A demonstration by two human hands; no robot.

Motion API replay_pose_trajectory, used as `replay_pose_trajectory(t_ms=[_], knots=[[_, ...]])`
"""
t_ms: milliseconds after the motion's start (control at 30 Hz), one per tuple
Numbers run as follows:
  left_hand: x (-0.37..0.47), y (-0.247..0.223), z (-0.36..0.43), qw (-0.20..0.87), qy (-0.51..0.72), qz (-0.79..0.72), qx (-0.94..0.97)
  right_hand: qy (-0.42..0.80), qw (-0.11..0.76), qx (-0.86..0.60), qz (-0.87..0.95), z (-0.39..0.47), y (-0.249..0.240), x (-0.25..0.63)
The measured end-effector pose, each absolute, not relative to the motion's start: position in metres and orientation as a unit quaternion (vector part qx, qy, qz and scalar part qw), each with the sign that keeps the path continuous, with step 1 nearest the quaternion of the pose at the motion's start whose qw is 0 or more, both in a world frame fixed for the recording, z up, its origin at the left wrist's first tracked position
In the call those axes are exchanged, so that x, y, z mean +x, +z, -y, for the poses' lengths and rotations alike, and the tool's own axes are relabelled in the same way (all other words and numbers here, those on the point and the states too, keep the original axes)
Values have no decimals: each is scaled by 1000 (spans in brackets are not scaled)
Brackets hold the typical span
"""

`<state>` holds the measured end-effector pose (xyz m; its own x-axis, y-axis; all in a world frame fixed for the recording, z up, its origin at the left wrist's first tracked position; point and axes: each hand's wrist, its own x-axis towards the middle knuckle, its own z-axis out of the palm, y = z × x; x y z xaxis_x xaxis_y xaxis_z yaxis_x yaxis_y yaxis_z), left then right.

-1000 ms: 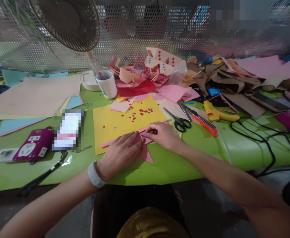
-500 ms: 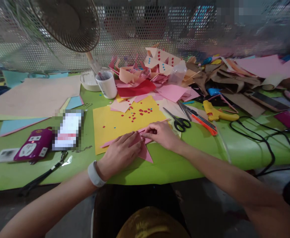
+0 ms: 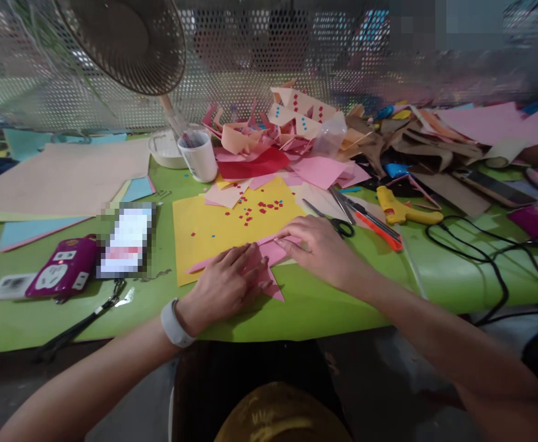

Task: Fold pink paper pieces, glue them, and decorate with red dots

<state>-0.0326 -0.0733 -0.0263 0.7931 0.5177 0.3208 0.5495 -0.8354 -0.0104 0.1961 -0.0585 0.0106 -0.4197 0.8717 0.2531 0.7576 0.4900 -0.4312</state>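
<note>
Folded pink paper (image 3: pixel 272 252) lies at the near edge of a yellow sheet (image 3: pixel 204 227), a long narrow fold along its far side and a pointed corner toward me. My left hand (image 3: pixel 227 282) rests flat on the pink paper, fingers stretched out, pressing it down and covering part of it. At the fold's right side, my right hand (image 3: pixel 317 248) has thumb and forefinger on the paper's edge; its other fingertips are partly hidden. Small red paper squares (image 3: pixel 264 207) and a few blue ones are scattered on the yellow sheet. Black-handled scissors (image 3: pixel 343 228) lie just beyond my right hand.
An orange cutter knife (image 3: pixel 379 230) and a yellow glue gun (image 3: pixel 405 212) with black cable lie to the right. Paper scraps (image 3: pixel 260 138) pile at the back, beside a white cup (image 3: pixel 198 156) and a fan (image 3: pixel 126 43). A phone (image 3: pixel 128 239) and purple device (image 3: pixel 64 264) lie left.
My right hand has moved slightly right and away from my left hand, its curled fingers straightening along the fold. More of the pink paper shows between the hands. The left hand stays in place.
</note>
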Motion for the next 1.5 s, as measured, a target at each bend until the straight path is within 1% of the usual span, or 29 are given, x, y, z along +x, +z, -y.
replay_pose_trajectory(t_ms=[100, 233, 333, 533, 767, 1000, 1233, 1500], knots=[[-31, -26, 73, 69, -166, 274, -945, 98, 178, -449, 870, 68, 11, 201], [-30, -25, 72, 74, -179, 272, -942, 58, 62, -415, 906, 79, -10, 205], [-31, -25, 72, 67, -181, 271, -943, 55, 28, -403, 913, 84, -23, 208], [-33, -26, 72, 54, -171, 274, -945, 64, 37, -398, 914, 85, -27, 210], [-31, -14, 77, 62, -163, 281, -944, 58, 40, -393, 917, 85, -29, 210], [-26, -18, 79, 33, -149, 267, -951, 43, 70, -393, 916, 85, -33, 210], [-25, -18, 75, 15, -172, 237, -956, 55, 60, -393, 916, 86, -28, 210], [-25, -19, 76, 22, -143, 221, -965, 54, 63, -388, 918, 86, -27, 210]])
